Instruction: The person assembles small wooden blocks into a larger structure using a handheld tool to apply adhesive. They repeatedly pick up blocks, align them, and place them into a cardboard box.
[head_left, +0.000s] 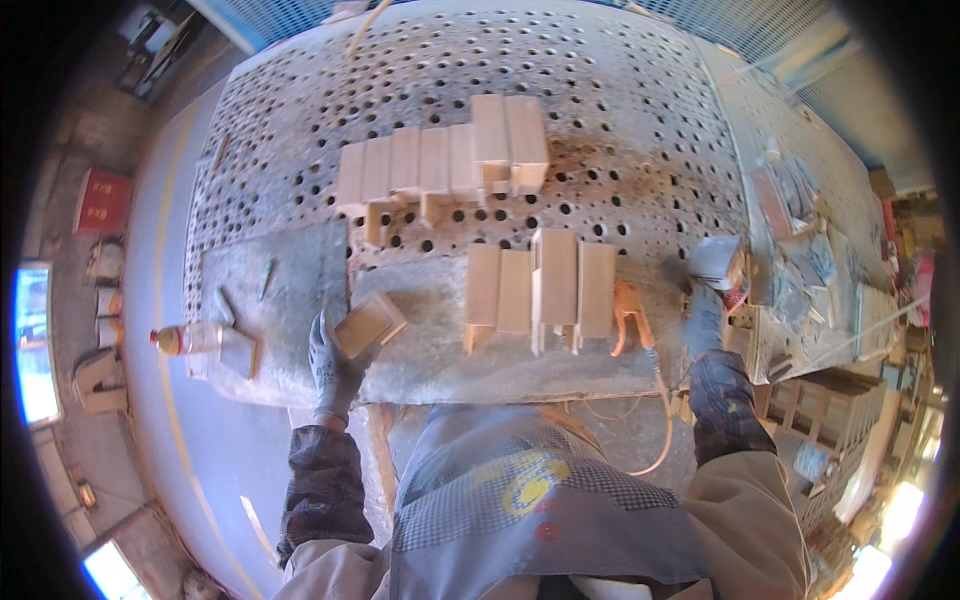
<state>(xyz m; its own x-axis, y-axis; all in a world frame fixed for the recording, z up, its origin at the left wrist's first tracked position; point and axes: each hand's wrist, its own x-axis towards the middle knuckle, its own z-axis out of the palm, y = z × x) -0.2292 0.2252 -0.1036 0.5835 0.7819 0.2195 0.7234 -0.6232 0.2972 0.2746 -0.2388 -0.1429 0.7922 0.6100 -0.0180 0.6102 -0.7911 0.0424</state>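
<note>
Head view: the right hand [703,318], gloved, reaches to the bench's [620,120] right edge, fingers hidden beneath a pale, blurred object [718,262], so its grip cannot be told. The left hand [332,362], gloved, arm extended forward, is closed on a small wooden block [368,323] at the near edge, left of a wooden piece group [540,285]. A red rectangular sign [103,202] sits far left; a clear bottle [190,339] with orange cap lies beside a grey slab [275,285].

There is one view only, from a fisheye camera on the person's head. It looks steeply down at the perforated table [620,90], from close above its near edge. The person's apron and both forearms enter from the lower border. Beyond the table, floor and shelves bend along the round rim.
</note>
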